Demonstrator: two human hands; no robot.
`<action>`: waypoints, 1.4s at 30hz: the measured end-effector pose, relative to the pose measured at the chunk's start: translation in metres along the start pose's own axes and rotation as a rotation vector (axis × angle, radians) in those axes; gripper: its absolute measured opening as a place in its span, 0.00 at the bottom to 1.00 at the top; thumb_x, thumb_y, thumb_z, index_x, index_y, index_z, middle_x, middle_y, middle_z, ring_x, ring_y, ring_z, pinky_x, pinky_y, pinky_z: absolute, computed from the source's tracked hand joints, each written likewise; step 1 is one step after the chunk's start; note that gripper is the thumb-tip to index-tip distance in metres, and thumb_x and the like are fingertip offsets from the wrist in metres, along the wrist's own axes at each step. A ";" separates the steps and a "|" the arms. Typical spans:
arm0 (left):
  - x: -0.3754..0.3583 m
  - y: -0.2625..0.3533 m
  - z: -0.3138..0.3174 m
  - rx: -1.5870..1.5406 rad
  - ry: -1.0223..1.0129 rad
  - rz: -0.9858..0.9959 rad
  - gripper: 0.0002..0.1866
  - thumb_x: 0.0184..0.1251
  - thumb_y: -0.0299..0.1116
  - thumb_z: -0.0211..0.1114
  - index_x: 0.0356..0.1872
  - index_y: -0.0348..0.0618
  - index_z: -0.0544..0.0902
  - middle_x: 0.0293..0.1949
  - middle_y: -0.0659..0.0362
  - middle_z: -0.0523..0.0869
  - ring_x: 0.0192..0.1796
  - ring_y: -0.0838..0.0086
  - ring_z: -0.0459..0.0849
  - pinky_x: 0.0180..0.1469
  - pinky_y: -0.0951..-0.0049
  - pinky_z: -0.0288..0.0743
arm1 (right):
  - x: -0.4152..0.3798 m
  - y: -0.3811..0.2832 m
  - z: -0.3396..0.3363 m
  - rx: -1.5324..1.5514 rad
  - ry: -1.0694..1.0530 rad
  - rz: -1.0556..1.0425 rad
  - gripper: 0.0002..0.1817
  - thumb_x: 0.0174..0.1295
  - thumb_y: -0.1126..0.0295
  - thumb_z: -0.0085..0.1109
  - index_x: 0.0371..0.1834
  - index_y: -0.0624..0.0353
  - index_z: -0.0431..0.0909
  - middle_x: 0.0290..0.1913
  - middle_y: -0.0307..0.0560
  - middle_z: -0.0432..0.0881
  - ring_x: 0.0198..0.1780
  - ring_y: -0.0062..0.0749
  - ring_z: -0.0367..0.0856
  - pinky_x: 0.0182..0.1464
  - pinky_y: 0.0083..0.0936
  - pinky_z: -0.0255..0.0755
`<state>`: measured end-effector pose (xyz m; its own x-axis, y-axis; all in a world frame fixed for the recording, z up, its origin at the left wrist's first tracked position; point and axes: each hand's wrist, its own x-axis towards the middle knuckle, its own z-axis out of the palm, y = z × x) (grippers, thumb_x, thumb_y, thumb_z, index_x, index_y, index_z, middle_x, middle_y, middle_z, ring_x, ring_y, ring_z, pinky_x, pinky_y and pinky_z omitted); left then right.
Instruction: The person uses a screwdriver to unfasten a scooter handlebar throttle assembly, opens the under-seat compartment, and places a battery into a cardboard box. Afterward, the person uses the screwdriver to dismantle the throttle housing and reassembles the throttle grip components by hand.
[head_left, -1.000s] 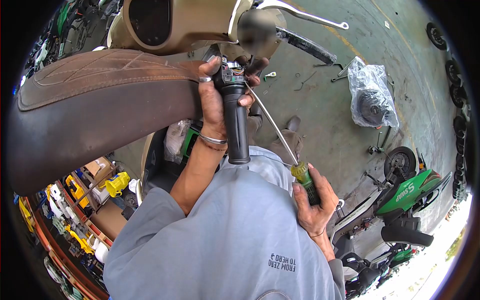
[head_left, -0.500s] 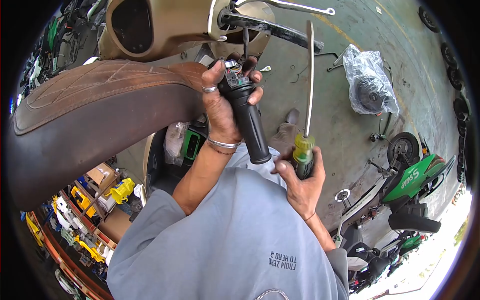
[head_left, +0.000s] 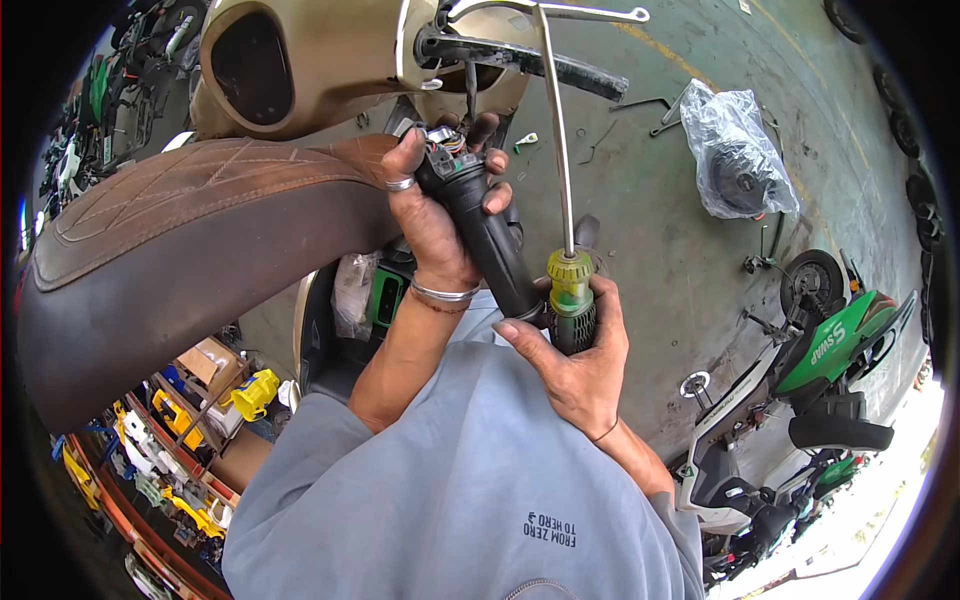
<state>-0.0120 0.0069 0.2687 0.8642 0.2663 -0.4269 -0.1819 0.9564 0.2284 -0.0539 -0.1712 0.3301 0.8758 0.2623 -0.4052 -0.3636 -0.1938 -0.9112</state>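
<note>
My left hand point(head_left: 432, 225) is wrapped round a black handlebar grip point(head_left: 492, 245) whose upper end is an opened switch housing with coloured wires showing. A dark cable runs up from it toward the scooter body. In my right hand point(head_left: 575, 375) is a screwdriver point(head_left: 568, 290) with a clear yellow-green and black handle, its long shaft pointing up. The right thumb is at the lower end of the grip and appears to touch it. Left of my left hand lies a brown quilted seat point(head_left: 210, 240). Above the hands is the scooter's gold body panel point(head_left: 350, 60).
A black metal bar point(head_left: 530, 62) juts out from the scooter. On the green floor are a plastic-wrapped round part point(head_left: 740, 170) and several tools. A green and white scooter point(head_left: 820, 350) is at the right, and a rack point(head_left: 190, 400) with yellow parts at the lower left.
My right hand has moved left with the screwdriver, up to the grip's lower end. The screwdriver's shaft now leans further left. My left hand keeps hold of the grip.
</note>
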 end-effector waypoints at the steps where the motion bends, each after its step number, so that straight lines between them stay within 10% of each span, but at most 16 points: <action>1: 0.000 0.002 -0.001 -0.014 -0.004 -0.017 0.22 0.68 0.53 0.60 0.50 0.46 0.80 0.54 0.45 0.83 0.41 0.65 0.83 0.25 0.72 0.78 | -0.001 0.001 -0.006 -0.036 -0.005 0.031 0.29 0.53 0.67 0.81 0.53 0.66 0.73 0.38 0.46 0.83 0.37 0.25 0.81 0.41 0.25 0.78; 20: 0.005 0.030 -0.013 0.019 -0.124 -0.144 0.31 0.68 0.53 0.58 0.58 0.33 0.76 0.64 0.36 0.71 0.51 0.59 0.76 0.25 0.73 0.83 | -0.018 -0.010 -0.080 -0.490 -0.013 -0.271 0.21 0.53 0.74 0.75 0.51 0.66 0.84 0.27 0.47 0.81 0.25 0.27 0.76 0.30 0.23 0.69; 42: 0.001 0.032 -0.007 0.014 -0.108 -0.168 0.24 0.71 0.52 0.57 0.50 0.39 0.81 0.55 0.37 0.81 0.43 0.56 0.86 0.22 0.71 0.81 | -0.009 -0.016 -0.088 -0.549 -0.051 -0.289 0.21 0.52 0.74 0.75 0.50 0.66 0.85 0.25 0.45 0.80 0.24 0.26 0.74 0.29 0.22 0.67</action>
<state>-0.0209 0.0388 0.2695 0.9273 0.0880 -0.3639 -0.0251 0.9844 0.1742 -0.0280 -0.2537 0.3551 0.8934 0.4184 -0.1635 0.1134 -0.5624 -0.8190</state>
